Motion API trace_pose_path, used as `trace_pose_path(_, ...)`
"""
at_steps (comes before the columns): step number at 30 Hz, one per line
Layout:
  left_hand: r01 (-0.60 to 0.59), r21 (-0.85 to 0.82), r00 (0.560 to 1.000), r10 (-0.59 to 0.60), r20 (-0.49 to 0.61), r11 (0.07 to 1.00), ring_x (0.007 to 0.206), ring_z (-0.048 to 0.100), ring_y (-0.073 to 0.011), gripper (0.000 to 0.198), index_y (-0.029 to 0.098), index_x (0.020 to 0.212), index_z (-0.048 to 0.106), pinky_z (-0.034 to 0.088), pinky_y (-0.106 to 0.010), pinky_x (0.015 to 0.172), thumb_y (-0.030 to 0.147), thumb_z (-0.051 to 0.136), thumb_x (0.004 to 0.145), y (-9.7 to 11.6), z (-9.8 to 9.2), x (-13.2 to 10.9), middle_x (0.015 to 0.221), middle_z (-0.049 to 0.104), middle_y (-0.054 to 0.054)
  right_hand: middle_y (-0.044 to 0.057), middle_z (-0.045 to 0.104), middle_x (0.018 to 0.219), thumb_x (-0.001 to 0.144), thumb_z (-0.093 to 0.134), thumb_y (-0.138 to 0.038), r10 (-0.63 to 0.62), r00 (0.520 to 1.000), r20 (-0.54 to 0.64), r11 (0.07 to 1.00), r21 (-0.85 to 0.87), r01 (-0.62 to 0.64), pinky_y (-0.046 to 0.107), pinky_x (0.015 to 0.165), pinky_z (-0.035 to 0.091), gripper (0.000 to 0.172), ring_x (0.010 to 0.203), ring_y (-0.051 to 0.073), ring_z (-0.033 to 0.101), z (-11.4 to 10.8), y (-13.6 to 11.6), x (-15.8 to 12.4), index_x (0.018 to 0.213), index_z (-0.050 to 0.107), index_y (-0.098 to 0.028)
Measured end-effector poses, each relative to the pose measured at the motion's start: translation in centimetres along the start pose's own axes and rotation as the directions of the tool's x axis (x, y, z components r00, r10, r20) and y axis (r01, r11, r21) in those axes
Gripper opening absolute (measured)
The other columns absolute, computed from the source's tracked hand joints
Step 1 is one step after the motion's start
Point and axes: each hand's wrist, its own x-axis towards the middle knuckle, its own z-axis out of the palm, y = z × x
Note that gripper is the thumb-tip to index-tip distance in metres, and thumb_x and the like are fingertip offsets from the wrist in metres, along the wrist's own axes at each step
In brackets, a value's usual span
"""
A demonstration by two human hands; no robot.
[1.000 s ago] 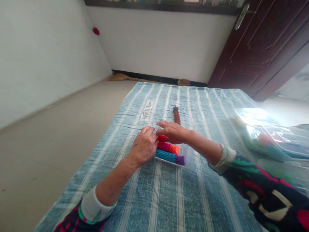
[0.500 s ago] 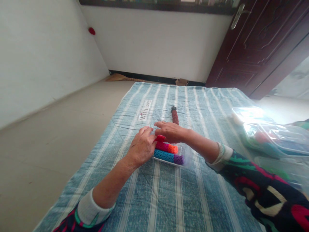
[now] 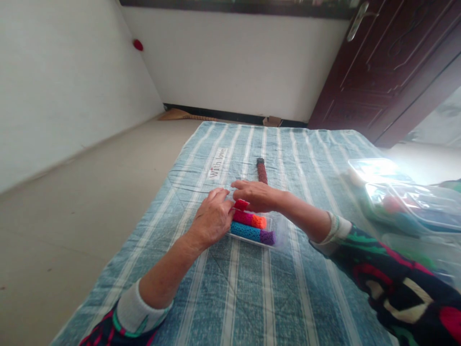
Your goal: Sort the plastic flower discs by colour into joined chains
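A small clear plastic tray (image 3: 277, 236) lies on the striped cloth and holds rolled crochet pieces side by side. The nearest roll is blue with a purple end (image 3: 252, 233), behind it a magenta roll with an orange end (image 3: 249, 219), and a red roll (image 3: 241, 204) at the back. My right hand (image 3: 257, 196) rests palm-down over the red roll, fingers pressing on it. My left hand (image 3: 212, 219) presses against the left ends of the rolls at the tray's edge. A dark red roll with a black tip (image 3: 262, 171) lies apart, just beyond my right hand.
The blue and white striped cloth (image 3: 234, 288) covers a low surface and carries the words "With love" (image 3: 218, 162). Clear plastic boxes (image 3: 406, 202) with coloured contents lie at the right. Bare floor stretches left, and a dark wooden door (image 3: 389, 67) stands at the back right.
Both hands stay on the rolls in the tray with barely any shift. The view has shifted slightly.
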Motion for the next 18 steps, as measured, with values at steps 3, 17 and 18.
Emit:
trace_pose_path(3,-0.002,0.013,1.0,0.002,-0.001,1.0,0.119,0.05,-0.0316,0.02,0.014,0.08,0.068,0.045,-0.05,0.103,0.016,0.049,0.085,0.0,0.0,-0.1,0.116,0.061,-0.017,0.01,0.055,0.106,0.088,0.053,-0.016,0.011,1.0,-0.009,1.0,0.009,-0.011,0.029,0.075,0.041,0.006,0.085,0.015,0.051,-0.2,-0.1,-0.2,0.088,0.059,-0.014)
trace_pose_path(17,-0.052,0.028,0.998,0.052,-0.02,0.998,0.118,0.049,-0.0306,0.022,0.015,0.082,0.068,0.044,-0.049,0.104,0.02,0.047,0.087,0.2,-0.4,-0.1,0.115,0.06,-0.015,0.01,0.053,0.121,0.088,0.06,-0.023,0.03,0.995,0.092,0.993,0.113,-0.04,0.029,0.076,0.045,0.009,0.092,0.016,0.056,-4.6,-0.5,-6.6,0.094,0.066,-0.018)
trace_pose_path(18,-0.049,0.028,0.998,0.049,-0.024,0.998,0.118,0.049,-0.0308,0.022,0.014,0.083,0.068,0.044,-0.049,0.104,0.02,0.047,0.087,0.2,-0.4,-0.1,0.116,0.06,-0.015,0.01,0.054,0.12,0.087,0.061,-0.022,0.029,0.993,0.117,0.994,0.102,-0.041,0.029,0.075,0.045,0.009,0.091,0.016,0.056,-4.6,-0.7,-6.9,0.094,0.067,-0.019)
